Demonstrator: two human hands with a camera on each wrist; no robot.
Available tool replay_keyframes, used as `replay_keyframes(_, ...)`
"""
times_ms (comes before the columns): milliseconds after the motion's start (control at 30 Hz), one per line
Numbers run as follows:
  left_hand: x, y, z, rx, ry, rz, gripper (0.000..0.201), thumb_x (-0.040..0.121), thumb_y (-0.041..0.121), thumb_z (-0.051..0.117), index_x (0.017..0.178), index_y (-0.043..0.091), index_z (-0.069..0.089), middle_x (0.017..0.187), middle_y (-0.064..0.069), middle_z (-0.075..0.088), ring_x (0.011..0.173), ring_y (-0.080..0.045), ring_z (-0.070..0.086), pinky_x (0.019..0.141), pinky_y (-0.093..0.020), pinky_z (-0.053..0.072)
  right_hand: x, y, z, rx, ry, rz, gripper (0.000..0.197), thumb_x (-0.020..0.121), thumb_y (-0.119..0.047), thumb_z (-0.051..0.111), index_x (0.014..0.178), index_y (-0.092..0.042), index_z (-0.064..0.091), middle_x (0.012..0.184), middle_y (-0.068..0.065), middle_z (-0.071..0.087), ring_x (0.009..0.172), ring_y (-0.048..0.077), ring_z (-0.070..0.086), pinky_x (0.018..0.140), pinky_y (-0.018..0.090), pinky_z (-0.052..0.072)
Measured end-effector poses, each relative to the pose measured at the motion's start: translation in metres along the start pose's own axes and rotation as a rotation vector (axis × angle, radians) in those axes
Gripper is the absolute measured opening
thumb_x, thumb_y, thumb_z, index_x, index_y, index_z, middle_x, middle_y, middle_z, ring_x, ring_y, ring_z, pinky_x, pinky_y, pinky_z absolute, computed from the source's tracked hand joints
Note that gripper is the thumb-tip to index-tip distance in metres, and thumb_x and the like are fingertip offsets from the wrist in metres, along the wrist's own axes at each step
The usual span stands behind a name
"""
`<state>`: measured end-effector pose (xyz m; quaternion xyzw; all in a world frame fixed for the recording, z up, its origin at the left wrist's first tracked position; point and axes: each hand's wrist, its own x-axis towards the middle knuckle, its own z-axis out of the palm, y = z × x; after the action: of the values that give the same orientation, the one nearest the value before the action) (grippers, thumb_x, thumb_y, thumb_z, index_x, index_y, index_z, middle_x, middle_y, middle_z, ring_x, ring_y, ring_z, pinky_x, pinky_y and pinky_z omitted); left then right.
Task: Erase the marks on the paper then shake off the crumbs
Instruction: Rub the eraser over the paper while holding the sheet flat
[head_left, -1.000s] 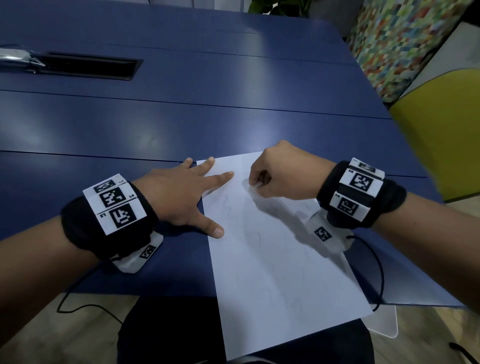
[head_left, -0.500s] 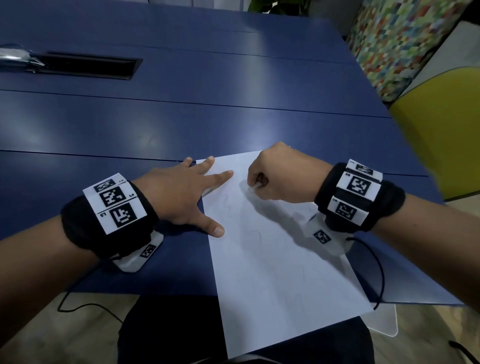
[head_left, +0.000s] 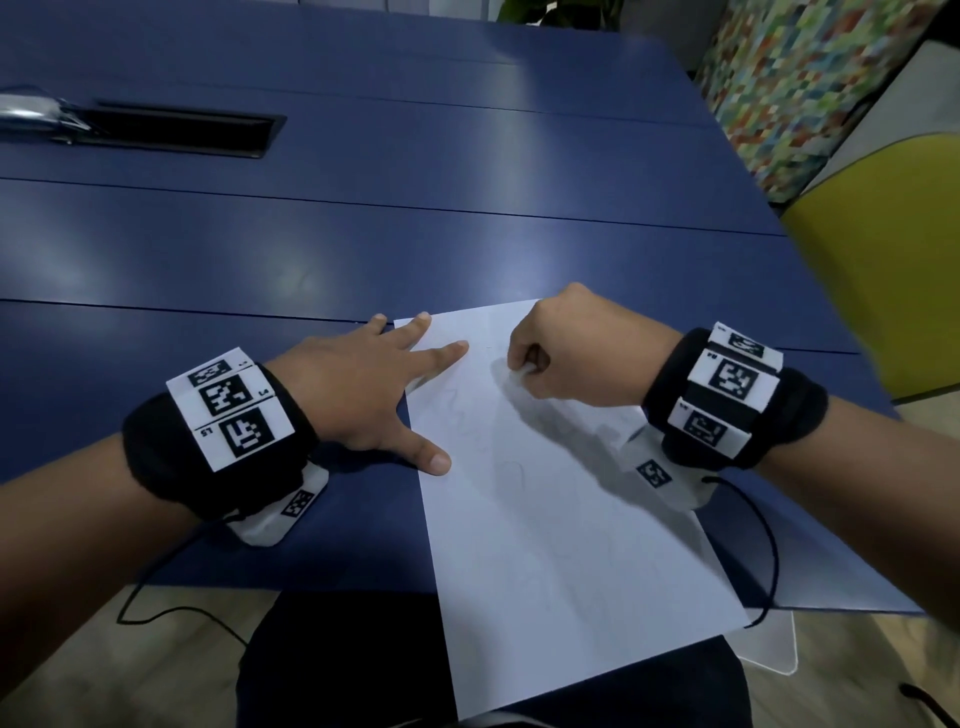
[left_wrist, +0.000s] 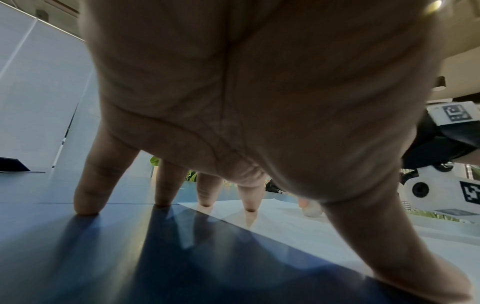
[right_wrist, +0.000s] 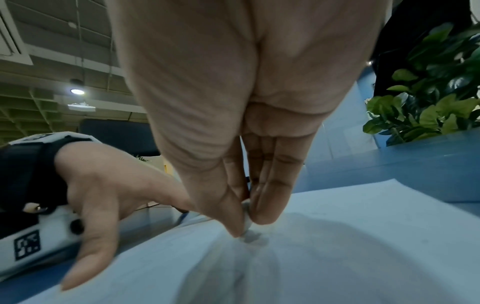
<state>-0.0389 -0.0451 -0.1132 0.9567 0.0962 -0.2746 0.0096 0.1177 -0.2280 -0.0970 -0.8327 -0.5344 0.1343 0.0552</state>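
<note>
A white sheet of paper with faint pencil marks lies on the blue table, its near end hanging past the table's front edge. My left hand lies flat with spread fingers, the index and middle fingertips and the thumb pressing the paper's left edge. My right hand pinches a small white eraser between thumb and fingers, its tip down on the paper near the far end. The eraser barely shows under the fist in the head view.
A black cable slot with a silvery object beside it sits at the table's far left. A yellow chair stands to the right. Potted leaves rise beyond the table. Black cables hang from both wrists.
My right hand has shifted slightly back and forth over the top of the paper with the eraser. The left hand and the paper have stayed put.
</note>
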Motion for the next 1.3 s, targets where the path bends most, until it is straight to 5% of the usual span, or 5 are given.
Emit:
replay_keyframes(533,-0.008,0.008,-0.002,0.006,0.017,-0.020,0.128,0.056,0.107,0.044,0.158,0.057,-0.015,0.175,0.009,-0.008,0.161,-0.024,0.004,0.115,-0.055,0.039,-0.001,0.009,0.000,-0.010,0.033,0.084,0.013,0.084,-0.017,0.064,0.088,-0.020,0.076,0.082,-0.001,0.071,0.076,0.026,0.068,0.069,0.045,0.063)
replay_keyframes(633,-0.024,0.020,0.003,0.119,0.110,-0.024,0.118,0.058,0.109,0.030,0.159,0.049,0.015,0.144,0.003,0.042,0.133,-0.024,0.045,0.108,-0.045,0.041,-0.004,0.006,0.005,0.006,0.007,0.055,0.019,0.086,-0.015,0.062,0.095,-0.020,0.078,0.083,-0.005,0.073,0.079,0.020,0.068,0.072,0.043,0.063)
replay_keyframes(800,-0.033,0.030,-0.009,0.096,0.192,0.012,0.076,0.071,0.098,0.046,0.114,0.036,0.059,0.108,0.011,0.049,0.106,-0.018,0.052,0.078,-0.038,0.044,-0.010,0.006,0.005,0.049,-0.007,-0.016,0.023,0.088,-0.018,0.066,0.103,-0.025,0.081,0.079,-0.016,0.070,0.067,-0.006,0.058,0.069,0.021,0.055)
replay_keyframes(933,0.005,0.017,-0.012,0.059,0.093,0.112,0.130,0.058,0.101,0.057,0.164,0.042,0.011,0.174,0.008,0.008,0.159,-0.031,0.013,0.123,-0.054,0.028,-0.017,-0.004,0.005,0.077,-0.025,-0.085,0.012,0.091,-0.030,0.070,0.098,-0.028,0.081,0.078,-0.015,0.073,0.066,-0.008,0.059,0.071,0.025,0.057)
replay_keyframes(1300,0.023,0.016,-0.008,0.108,0.022,0.155,0.149,0.056,0.103,0.056,0.164,0.032,-0.017,0.171,0.019,-0.020,0.159,-0.033,-0.019,0.126,-0.064,0.007,-0.025,-0.017,0.010,-0.047,-0.065,-0.072,0.017,0.086,-0.021,0.060,0.089,-0.022,0.077,0.079,-0.003,0.074,0.072,0.020,0.064,0.068,0.038,0.057)
